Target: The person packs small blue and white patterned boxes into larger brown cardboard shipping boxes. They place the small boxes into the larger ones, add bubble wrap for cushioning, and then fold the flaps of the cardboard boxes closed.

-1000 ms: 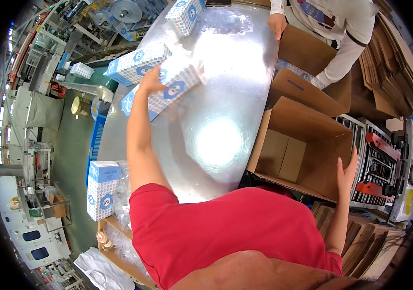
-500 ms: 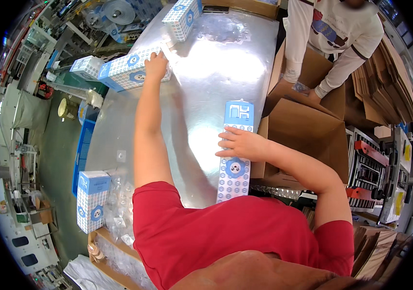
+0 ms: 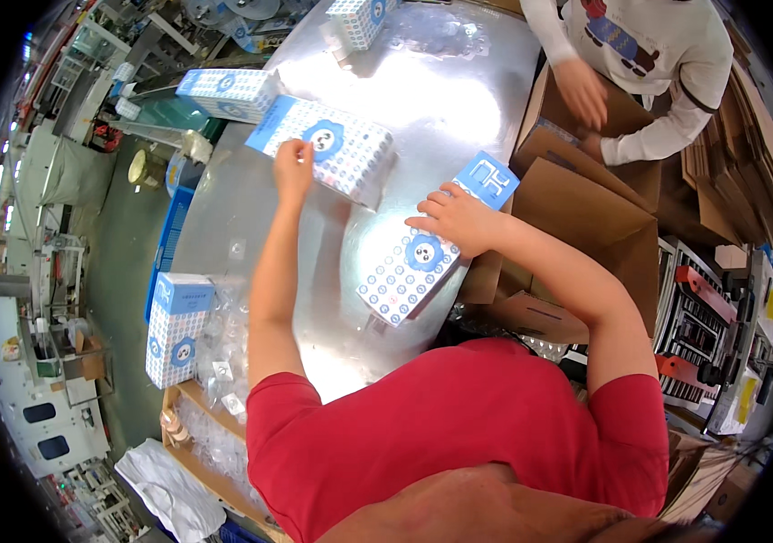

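Observation:
My left hand (image 3: pixel 292 174) is closed, its fingertips pinched at the near edge of a blue-and-white patterned box (image 3: pixel 350 156). This box lies tilted on the metal table, a round blue emblem on its upper side. Draped over a second long box (image 3: pixel 401 276) of the same pattern is my right hand (image 3: pixel 460 220), its fingers bent over the top and far side. That box slants from the blue end at the carton's edge toward me, and it casts a shadow on the table. What my right thumb does is hidden.
A metal table (image 3: pixel 251 213) bears another box (image 3: pixel 232 93) at its far left edge and one (image 3: pixel 361 23) at the back. Another box (image 3: pixel 178 330) stands by clear plastic pieces. An open cardboard carton (image 3: pixel 576 213) adjoins the right edge; a co-worker's hands (image 3: pixel 583 93) are over another carton.
The left box has come toward me and right, turning its emblem side up. The right box has swung from straight to slanted. A co-worker's hand has risen from the carton.

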The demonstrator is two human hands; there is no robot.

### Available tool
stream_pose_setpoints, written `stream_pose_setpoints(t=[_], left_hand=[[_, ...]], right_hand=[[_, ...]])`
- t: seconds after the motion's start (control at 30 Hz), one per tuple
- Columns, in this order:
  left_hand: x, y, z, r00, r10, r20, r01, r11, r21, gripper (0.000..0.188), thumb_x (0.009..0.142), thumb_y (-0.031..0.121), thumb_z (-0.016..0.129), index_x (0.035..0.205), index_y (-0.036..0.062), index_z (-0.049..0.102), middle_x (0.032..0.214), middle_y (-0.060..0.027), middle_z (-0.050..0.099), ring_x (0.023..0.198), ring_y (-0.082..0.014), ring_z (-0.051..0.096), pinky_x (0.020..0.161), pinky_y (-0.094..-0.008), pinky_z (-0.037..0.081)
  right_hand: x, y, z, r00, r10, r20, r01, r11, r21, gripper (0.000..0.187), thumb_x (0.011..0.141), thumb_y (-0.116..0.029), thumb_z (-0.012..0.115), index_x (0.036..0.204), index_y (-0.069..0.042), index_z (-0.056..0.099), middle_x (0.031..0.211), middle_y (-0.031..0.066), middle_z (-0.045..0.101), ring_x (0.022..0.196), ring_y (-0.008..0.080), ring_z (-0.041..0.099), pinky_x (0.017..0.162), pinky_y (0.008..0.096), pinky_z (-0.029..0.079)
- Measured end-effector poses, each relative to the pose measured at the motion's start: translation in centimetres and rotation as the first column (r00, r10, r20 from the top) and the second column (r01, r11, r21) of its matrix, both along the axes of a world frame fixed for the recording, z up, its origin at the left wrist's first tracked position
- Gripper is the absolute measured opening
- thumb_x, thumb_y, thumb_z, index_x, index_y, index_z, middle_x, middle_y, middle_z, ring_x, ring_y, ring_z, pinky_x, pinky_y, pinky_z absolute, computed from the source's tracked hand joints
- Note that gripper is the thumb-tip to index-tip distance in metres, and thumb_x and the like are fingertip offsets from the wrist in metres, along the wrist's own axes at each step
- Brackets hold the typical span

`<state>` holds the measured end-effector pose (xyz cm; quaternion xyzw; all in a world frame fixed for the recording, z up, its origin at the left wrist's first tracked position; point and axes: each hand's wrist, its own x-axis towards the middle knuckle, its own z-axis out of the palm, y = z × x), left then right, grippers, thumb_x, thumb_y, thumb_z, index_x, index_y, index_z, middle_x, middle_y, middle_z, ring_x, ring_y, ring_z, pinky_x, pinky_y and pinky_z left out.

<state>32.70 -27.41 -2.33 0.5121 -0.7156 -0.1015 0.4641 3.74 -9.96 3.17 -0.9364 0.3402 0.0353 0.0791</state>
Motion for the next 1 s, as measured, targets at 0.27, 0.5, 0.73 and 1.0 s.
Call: stream_pose_setpoints(t=[0.27, 0.5, 0.73, 1.0], left_hand=[[3.5, -0.8, -6.7, 0.915, 0.309, -0.259, 0.107, 0.434, 0.894, 0.036, 0.082, 0.038, 0.067, 0.071, 0.0036, 0.061, 0.057, -0.0009, 0.054, 0.044, -0.0118, 0.047, 0.041, -0.0259, 0.039], [1.0, 1.0, -1.6, 0.964, -0.097, -0.247, 0.232, 0.759, 0.608, 0.022, 0.078, 0.014, 0.061, 0.061, 0.0009, 0.063, 0.056, -0.0003, 0.056, 0.050, -0.0064, 0.049, 0.044, -0.0246, 0.035], [-2.5, 5.3, 5.5, 0.650, -0.591, 0.477, 0.184, 0.732, 0.656, 0.017, 0.070, 0.022, 0.068, 0.075, 0.0071, 0.064, 0.063, -0.0114, 0.058, 0.061, -0.0207, 0.059, 0.057, -0.0358, 0.045], [-5.6, 9.0, 4.6, 0.755, -0.195, 0.627, -0.132, 0.890, 0.435, 0.100, 0.059, 0.028, 0.077, 0.144, 0.0214, 0.024, 0.122, -0.0176, 0.050, 0.111, -0.0354, 0.049, 0.088, -0.0491, 0.039]], right_hand=[[1.7, 1.6, 0.2, 0.998, -0.041, 0.037, 0.040, 0.999, 0.028, 0.083, 0.058, -0.019, 0.075, 0.133, -0.014, 0.041, 0.113, 0.0105, 0.051, 0.113, 0.0273, 0.046, 0.101, 0.0421, 0.028], [0.8, 3.2, -0.4, 1.000, 0.002, 0.024, -0.002, 1.000, -0.006, 0.082, 0.057, -0.022, 0.076, 0.131, -0.014, 0.041, 0.110, 0.0079, 0.052, 0.110, 0.0238, 0.048, 0.095, 0.0408, 0.031], [0.3, 4.3, 0.6, 0.998, 0.061, -0.019, -0.062, 0.996, -0.059, 0.072, 0.059, -0.018, 0.074, 0.125, -0.013, 0.046, 0.106, 0.0063, 0.053, 0.105, 0.0212, 0.051, 0.087, 0.0403, 0.035], [-14.9, 13.9, 11.4, 0.452, -0.419, 0.788, 0.523, 0.840, 0.146, 0.073, 0.060, -0.023, 0.076, 0.123, -0.001, 0.047, 0.117, 0.0132, 0.054, 0.111, 0.0293, 0.050, 0.097, 0.0392, 0.037]])
